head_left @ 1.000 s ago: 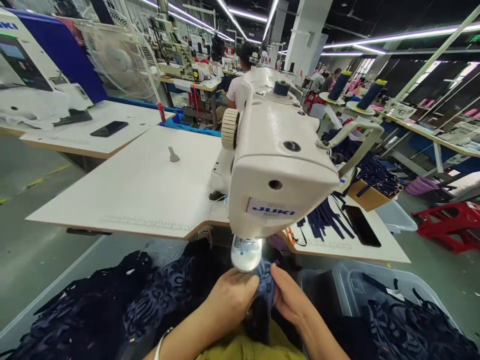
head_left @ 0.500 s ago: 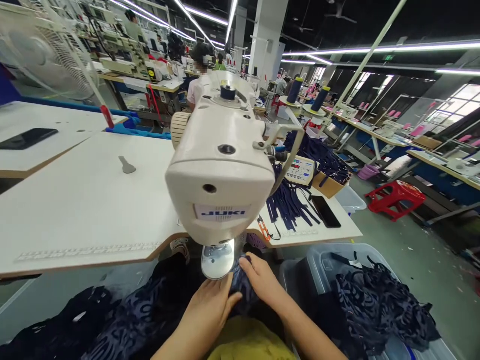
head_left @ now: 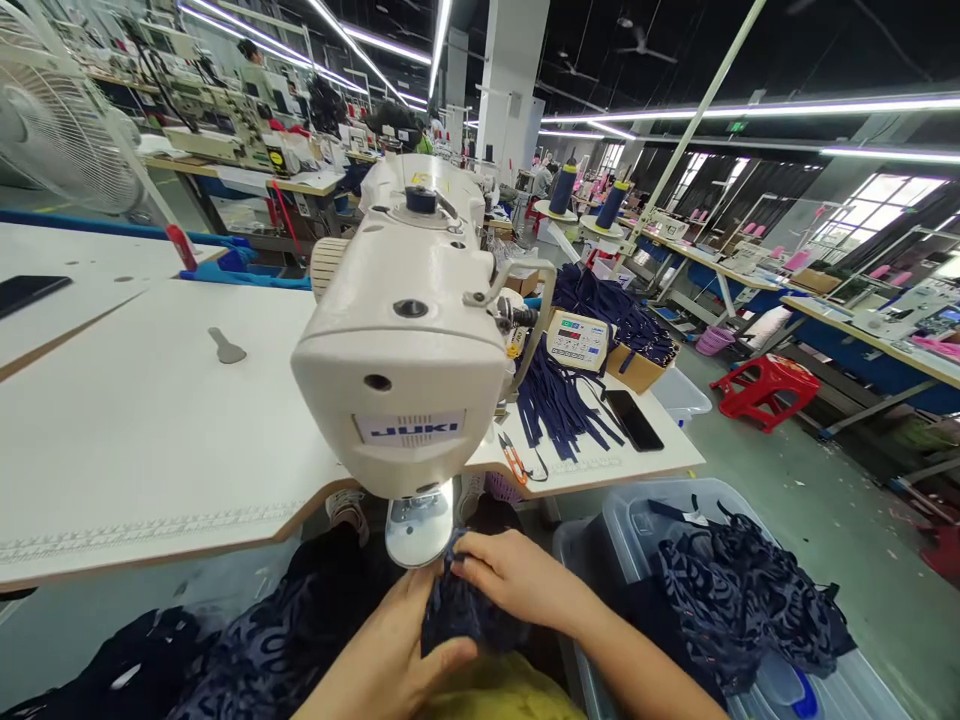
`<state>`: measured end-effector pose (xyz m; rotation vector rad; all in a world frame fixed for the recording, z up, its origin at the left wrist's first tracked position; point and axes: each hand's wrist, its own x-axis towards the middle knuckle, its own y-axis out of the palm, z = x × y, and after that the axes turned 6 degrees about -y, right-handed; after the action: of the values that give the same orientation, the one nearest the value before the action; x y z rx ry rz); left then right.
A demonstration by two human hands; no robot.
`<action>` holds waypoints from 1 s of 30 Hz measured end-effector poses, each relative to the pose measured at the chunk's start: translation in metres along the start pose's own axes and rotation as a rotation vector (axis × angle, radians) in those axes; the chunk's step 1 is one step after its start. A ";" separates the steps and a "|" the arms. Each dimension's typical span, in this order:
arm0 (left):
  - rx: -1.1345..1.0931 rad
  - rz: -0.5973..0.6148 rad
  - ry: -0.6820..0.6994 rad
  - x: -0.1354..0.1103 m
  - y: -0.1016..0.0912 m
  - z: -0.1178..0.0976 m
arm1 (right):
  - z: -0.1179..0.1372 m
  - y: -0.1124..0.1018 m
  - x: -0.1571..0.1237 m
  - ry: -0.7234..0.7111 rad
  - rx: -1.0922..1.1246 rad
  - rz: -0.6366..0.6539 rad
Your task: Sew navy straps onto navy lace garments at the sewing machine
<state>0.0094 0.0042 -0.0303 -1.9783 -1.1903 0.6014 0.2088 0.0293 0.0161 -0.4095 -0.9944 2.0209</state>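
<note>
I count two bare hands on one piece of dark navy, mottled fabric [head_left: 448, 612], just beside the rounded, polished metal plate [head_left: 420, 532] beneath one glossy cream sewing machine [head_left: 405, 345], in front of the white table's [head_left: 142, 420] cut-out front edge. The right hand [head_left: 525, 580] pinches the cloth between thumb and fingers; the left hand [head_left: 394, 645] touches its left side, thumb splayed, and I can't tell how firmly it grips. Towards the table's right front corner I see one flat black phone [head_left: 634, 420], one pair of orange-handled snips [head_left: 515, 462] and overlapping navy fabric strips [head_left: 555, 405], too many to count.
</note>
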 end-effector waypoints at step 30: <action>0.519 -0.493 0.294 0.010 -0.061 -0.006 | 0.009 -0.006 0.052 0.208 0.551 -0.401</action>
<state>-0.0149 0.0290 0.0215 -1.2282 -1.1375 0.3062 0.1752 0.0680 0.0301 -0.1041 -0.3299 1.7466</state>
